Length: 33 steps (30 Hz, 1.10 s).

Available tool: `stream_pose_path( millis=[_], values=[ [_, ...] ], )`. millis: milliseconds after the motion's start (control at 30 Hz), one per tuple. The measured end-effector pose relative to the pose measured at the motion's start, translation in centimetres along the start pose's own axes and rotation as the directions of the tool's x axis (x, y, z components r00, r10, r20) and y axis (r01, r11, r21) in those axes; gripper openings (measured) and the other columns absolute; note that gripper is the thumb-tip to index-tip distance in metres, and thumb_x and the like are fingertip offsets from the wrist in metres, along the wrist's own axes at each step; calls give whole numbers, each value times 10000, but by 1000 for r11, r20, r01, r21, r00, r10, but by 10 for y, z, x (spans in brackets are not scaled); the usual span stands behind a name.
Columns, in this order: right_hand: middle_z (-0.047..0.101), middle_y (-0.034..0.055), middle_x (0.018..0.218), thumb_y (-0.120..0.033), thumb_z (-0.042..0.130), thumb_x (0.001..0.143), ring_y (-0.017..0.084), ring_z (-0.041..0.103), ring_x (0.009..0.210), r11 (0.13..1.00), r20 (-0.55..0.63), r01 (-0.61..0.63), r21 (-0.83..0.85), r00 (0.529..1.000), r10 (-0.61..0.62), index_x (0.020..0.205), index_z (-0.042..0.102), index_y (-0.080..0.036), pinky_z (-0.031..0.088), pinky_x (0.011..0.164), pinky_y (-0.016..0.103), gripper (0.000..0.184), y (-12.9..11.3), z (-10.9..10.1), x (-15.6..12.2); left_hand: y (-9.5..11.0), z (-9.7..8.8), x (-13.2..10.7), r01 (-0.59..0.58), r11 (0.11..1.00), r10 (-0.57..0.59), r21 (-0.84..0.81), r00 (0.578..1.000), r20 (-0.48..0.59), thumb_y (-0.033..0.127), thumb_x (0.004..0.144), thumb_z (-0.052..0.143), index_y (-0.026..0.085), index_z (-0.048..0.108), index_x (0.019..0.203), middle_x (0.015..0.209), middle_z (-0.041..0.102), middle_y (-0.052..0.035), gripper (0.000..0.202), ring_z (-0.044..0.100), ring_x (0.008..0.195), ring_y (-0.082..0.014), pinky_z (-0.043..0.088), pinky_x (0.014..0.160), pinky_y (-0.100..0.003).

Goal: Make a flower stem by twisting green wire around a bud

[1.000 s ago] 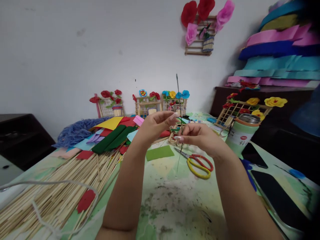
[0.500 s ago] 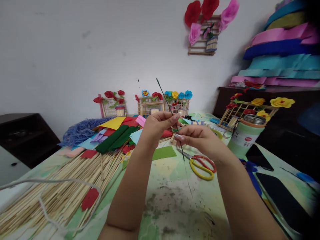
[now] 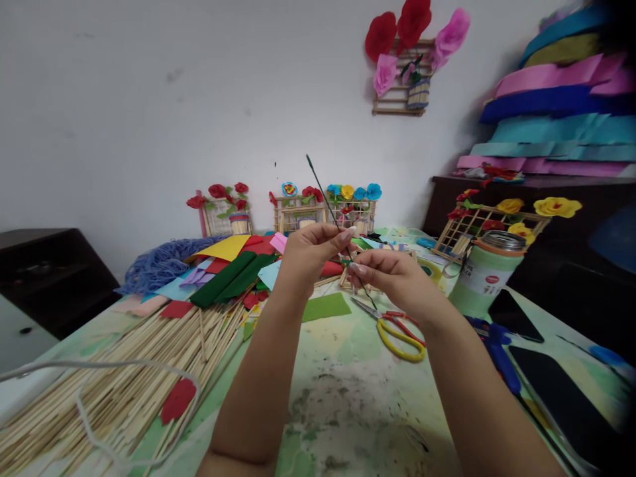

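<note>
A thin dark green stem, apparently a wrapped wire, slants across the middle of the head view. Its upper end rises in front of the wall, and its lower end hangs above the scissors. My left hand pinches it near the middle between thumb and fingers. Just below, my right hand has thumb and fingertips closed on the lower part. Scissors with red and yellow handles lie on the table under my right hand. Close to my left wrist is a flat green strip.
Bamboo sticks and a white cord spread over the left side, with coloured sheets behind. At right stand a green jar and two phones. Flower-decorated stick frames line the wall.
The lower part of the stem now bends more toward the right, and the thin bare strand below it no longer shows. Both hands keep nearly the same place and grip.
</note>
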State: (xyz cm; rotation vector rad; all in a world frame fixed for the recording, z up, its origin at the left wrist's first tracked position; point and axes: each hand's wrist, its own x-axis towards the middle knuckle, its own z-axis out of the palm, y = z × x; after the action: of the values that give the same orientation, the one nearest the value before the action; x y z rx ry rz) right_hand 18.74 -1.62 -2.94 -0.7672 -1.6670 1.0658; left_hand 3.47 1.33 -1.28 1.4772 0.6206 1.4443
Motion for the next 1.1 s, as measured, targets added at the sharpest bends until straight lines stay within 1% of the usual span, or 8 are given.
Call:
stream_pose_path(
  millis=[100,267,400,633,733,833,1000,1100],
  values=[
    [623,5,653,-404,691,748,101,532,621,999,-10,-17,38,1000,18,679,669,-171,416,611,261,244,-1,2,1,-1,-2,1,-16,1000,16,9,1000,-25,345,678,758,131,653,685,631,666,-14,239,556,547,-74,454,573,-213],
    [649,-15,604,-289,831,557,95,543,530,993,-167,-73,97,982,88,697,644,-176,408,521,243,259,4,6,4,-1,0,1,-41,999,39,-33,998,-47,338,643,786,135,642,645,606,664,-7,249,574,560,-82,462,581,-209],
    [680,26,618,-338,782,630,116,577,551,996,-247,-73,-42,967,61,648,645,-156,432,540,253,229,6,5,4,0,1,0,-67,997,65,-37,996,-58,345,625,799,140,641,613,596,663,-8,259,571,552,-82,457,562,-201],
    [671,29,636,-319,589,810,122,583,593,969,-157,47,-242,984,-88,639,658,-167,448,574,255,240,-2,6,2,-2,1,1,-84,996,82,-35,994,-72,327,663,772,144,643,617,591,666,-9,229,573,534,-78,464,562,-199],
    [665,19,636,-335,668,746,123,574,582,979,-203,41,-198,976,-82,735,669,-169,436,543,249,167,0,9,2,-3,0,1,-100,994,95,-42,991,-94,335,660,775,146,640,616,593,666,-7,236,566,523,-76,466,557,-202],
    [653,12,606,-338,741,670,114,539,530,980,-296,11,-200,953,-71,738,657,-162,389,482,234,206,2,9,2,-3,-2,2,-110,993,105,-44,989,-103,335,662,777,146,647,626,607,670,-12,233,592,566,-86,479,585,-204],
    [672,27,637,-267,703,714,126,560,564,873,-388,33,-486,887,-249,684,660,-159,404,511,239,120,4,1,2,0,-7,4,-48,999,49,11,995,-92,366,664,777,154,711,875,851,730,-64,307,646,709,-112,476,594,-191],
    [689,32,670,-248,677,742,141,581,593,786,-355,56,-616,870,-341,707,682,-170,417,543,250,86,5,-4,2,-1,-10,7,-74,997,75,13,982,-171,399,658,774,151,708,834,804,730,-63,312,643,670,-110,465,571,-189]
  ],
)
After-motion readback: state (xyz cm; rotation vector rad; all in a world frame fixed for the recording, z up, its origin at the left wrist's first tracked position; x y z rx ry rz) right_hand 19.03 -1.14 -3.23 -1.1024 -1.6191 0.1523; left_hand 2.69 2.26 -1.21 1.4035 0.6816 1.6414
